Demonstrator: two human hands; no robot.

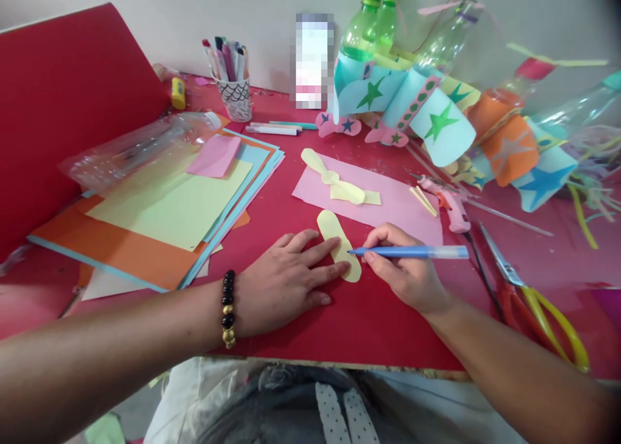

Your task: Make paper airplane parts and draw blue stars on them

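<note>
My left hand [286, 279] lies flat on the red table, fingers spread, two fingertips pressing on a rounded yellow paper strip [331, 226]. In my right hand [405, 269] is a blue felt-tip pen [412, 252], its tip at the right edge of the strip's middle. Just beyond the strip lies a pink paper sheet [402, 221]. On that sheet rest a yellow paper propeller [330, 177], a small yellow paper piece [372, 199] and thin yellow strips [424, 200].
Scissors [519, 282] and a pink glue gun [451, 204] lie at right. Bottles with paper wings [441, 120] stand at the back. At left are stacked coloured papers [160, 201], a clear plastic bottle [145, 143] and a cup of markers [235, 98]. A phone [313, 59] leans on the wall.
</note>
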